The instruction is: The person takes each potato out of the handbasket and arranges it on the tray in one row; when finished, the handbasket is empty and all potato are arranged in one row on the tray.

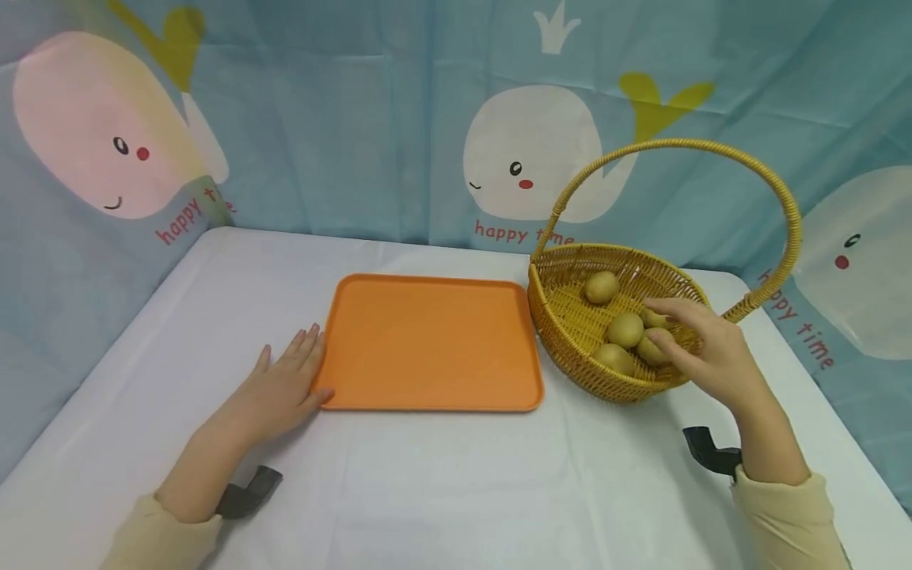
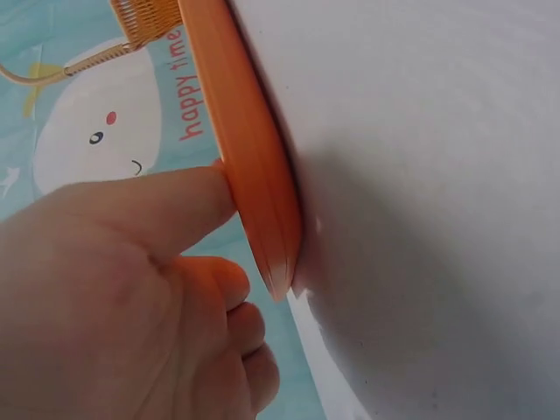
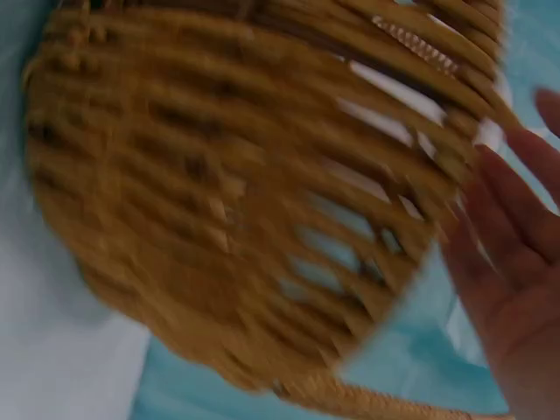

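My left hand (image 1: 285, 388) rests at the left edge of a shallow orange tray (image 1: 435, 344), fingers extended; in the left wrist view the thumb touches the tray's rim (image 2: 249, 149). On the right, my right hand (image 1: 712, 352) reaches over the near right side of a woven basket (image 1: 570, 356), its fingers apart. Inside the basket lie several round, yellow-brown pieces, like kiwis or potatoes, one of them (image 1: 602, 287) apart from the rest. Two pieces are partly covered by my right fingers. The blurred right wrist view shows the basket's woven side (image 3: 245, 192) beside my fingers, with nothing held.
A tall arched basket handle (image 1: 677, 144) rises over the basket. Both tray and basket stand on a white-covered table (image 1: 442, 483), close beside each other. A blue curtain (image 1: 342, 119) with whale prints hangs behind. Black straps with protruding pieces (image 1: 249, 491) sit at both wrists.
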Demonstrator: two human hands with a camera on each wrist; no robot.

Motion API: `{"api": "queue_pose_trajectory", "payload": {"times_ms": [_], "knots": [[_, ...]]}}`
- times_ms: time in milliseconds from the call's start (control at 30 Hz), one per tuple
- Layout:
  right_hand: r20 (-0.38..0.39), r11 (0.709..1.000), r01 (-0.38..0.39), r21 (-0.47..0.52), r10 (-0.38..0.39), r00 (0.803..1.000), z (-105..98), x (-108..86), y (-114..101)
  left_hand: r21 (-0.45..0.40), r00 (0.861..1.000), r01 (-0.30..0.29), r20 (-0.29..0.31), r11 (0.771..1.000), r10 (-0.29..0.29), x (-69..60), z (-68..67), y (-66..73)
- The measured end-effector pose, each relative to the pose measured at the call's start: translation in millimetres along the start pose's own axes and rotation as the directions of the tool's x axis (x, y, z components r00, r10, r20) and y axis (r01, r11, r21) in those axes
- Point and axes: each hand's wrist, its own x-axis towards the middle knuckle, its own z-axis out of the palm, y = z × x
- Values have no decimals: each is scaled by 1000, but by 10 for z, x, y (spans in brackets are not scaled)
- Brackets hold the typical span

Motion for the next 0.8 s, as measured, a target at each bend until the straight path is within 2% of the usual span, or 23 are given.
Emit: {"api": "queue_pose_trajectory", "payload": {"times_ms": [100,200,267,367,500,567,667,800], "knots": [[172,995,-84,48,74,982,102,40,39,7,1000,13,16,1000,-13,5,0,12],[322,979,-172,106,129,938,180,76,79,10,1000,20,22,1000,-20,9,6,21],[389,965,-228,127,163,907,219,86,109,10,999,20,24,1000,-21,14,13,26],[438,956,-268,120,192,879,259,90,149,18,1000,17,17,1000,-17,20,24,31],[453,959,-277,63,220,864,264,86,182,30,1000,10,2,999,-10,18,21,43],[472,961,-277,23,234,850,262,91,182,25,1000,6,-3,1000,-6,14,21,40],[520,971,-238,-19,213,827,263,106,183,5,1000,-2,-5,1000,2,13,22,32],[568,979,-201,-14,174,805,272,117,196,-22,1000,-15,3,1000,15,25,18,33]]}}
